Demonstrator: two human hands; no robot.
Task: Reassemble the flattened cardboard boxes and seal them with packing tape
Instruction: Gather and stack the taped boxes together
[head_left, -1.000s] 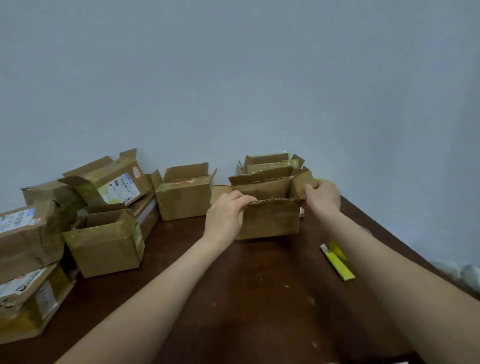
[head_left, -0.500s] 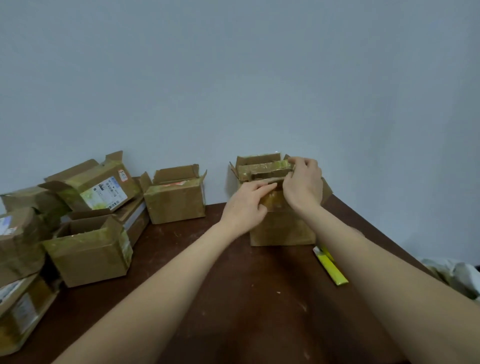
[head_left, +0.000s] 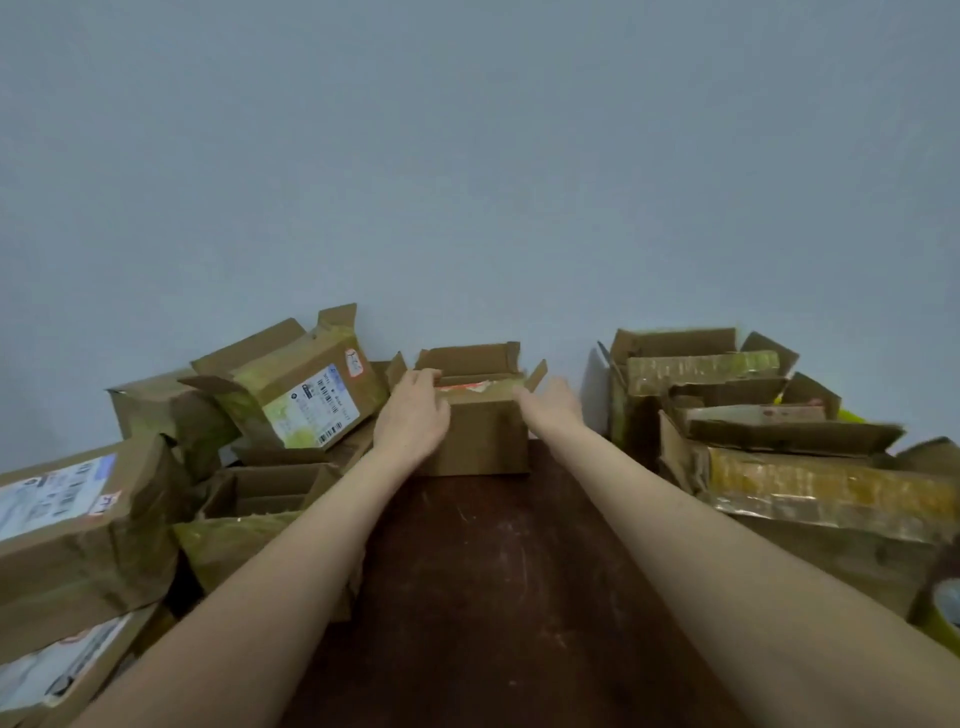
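On the far box — left hand grips, right hand blurred, perhaps touching.

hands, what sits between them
In the head view, the small open box: the left hand grips its left rim, the right hand is at its right flap.

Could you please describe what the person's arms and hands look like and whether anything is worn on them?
The left forearm and right forearm are bare to the frame's edge, no sleeves showing. The left hand and right hand carry no gloves, and no watch, bracelet or ring is visible, though the right hand is motion-blurred.
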